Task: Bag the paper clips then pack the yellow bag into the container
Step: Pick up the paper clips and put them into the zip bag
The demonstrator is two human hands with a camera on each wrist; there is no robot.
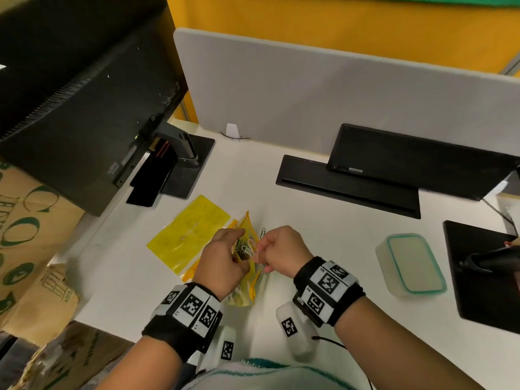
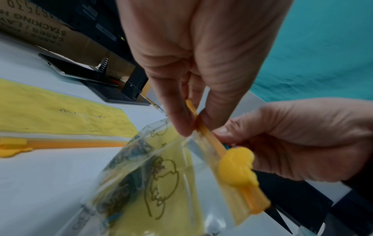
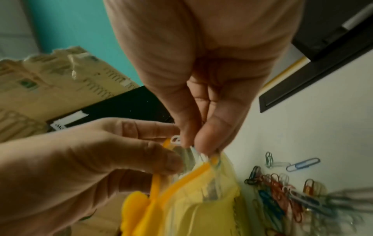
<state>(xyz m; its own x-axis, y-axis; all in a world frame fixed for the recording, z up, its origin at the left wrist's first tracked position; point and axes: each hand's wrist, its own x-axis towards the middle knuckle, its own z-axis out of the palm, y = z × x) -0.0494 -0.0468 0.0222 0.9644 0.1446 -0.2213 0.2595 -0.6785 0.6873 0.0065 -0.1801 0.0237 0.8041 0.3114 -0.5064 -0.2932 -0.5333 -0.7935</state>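
Head view: both hands, left hand and right hand, pinch yellow bag mouth.

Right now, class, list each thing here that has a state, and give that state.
Yellow zip bag: open at the mouth, clips inside, held up.
Loose paper clips: on the desk, unbagged.
Teal-rimmed plastic container: lid on.
Left hand: pinching the bag.
Right hand: pinching clips at the mouth.

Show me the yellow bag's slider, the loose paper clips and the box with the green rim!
slider [image 2: 237, 167], left wrist view, on its rounded yellow body.
loose paper clips [image 3: 282, 190], right wrist view, on the red ones in the pile.
box [image 1: 389, 266], head view, on its pale side wall.
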